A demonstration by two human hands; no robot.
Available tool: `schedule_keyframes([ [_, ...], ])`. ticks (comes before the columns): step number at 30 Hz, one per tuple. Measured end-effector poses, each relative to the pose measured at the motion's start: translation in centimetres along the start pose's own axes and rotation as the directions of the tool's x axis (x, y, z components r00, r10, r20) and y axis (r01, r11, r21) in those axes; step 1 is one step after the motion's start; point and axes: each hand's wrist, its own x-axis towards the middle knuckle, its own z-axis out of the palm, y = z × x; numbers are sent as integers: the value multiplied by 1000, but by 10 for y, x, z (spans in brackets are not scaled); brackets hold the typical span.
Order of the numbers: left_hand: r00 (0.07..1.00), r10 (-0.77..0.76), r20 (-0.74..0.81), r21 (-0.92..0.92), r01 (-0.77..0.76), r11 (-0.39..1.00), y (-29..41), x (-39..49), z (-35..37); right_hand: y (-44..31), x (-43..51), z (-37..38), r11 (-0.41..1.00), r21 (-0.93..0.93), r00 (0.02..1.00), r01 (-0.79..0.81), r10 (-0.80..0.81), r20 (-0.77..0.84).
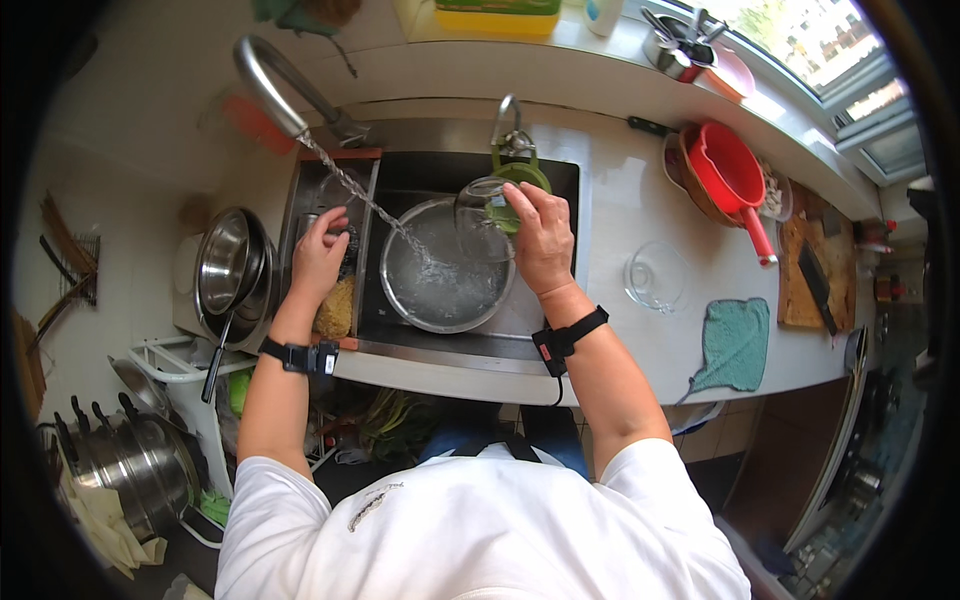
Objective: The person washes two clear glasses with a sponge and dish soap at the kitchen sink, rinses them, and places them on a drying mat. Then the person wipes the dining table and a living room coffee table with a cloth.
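My right hand (543,236) grips the rim of a clear glass bowl (480,225), tilted above the right side of a round metal basin (450,326). The basin stands in the dark sink (559,270) with water in it. A stream runs into it from the curved metal faucet (271,94). My left hand (321,251) holds nothing that I can see; its fingers are bent and apart over the narrow left part of the sink. Just below it lies a yellowish scrubbing sponge (336,309). Behind the glass bowl is a green strainer (525,176), partly hidden.
A clear glass dish (656,277) and a green cloth (735,343) lie on the right counter. Farther right are a red colander (724,169) and a cleaver (816,285) on a wooden board (795,300). Stacked metal pans (229,262) stand left of the sink.
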Motion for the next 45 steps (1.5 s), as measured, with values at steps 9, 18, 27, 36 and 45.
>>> schedule_keyframes([
  [9,884,48,464,-289,100,952,106,-129,111,1,-26,-92,-281,529,187,-801,722,666],
  [18,549,-102,829,-412,725,552,267,-169,287,57,-89,-279,-277,466,91,-840,776,624],
  [27,614,-340,712,-566,789,239,324,-190,378,107,-166,-370,-319,549,-12,-772,872,490],
  [36,618,-531,580,-634,752,182,325,-168,409,148,-195,-379,-279,476,-169,-834,950,261],
  [45,621,-573,535,-653,734,186,322,-152,399,170,-194,-371,-356,445,-308,-822,934,179],
])
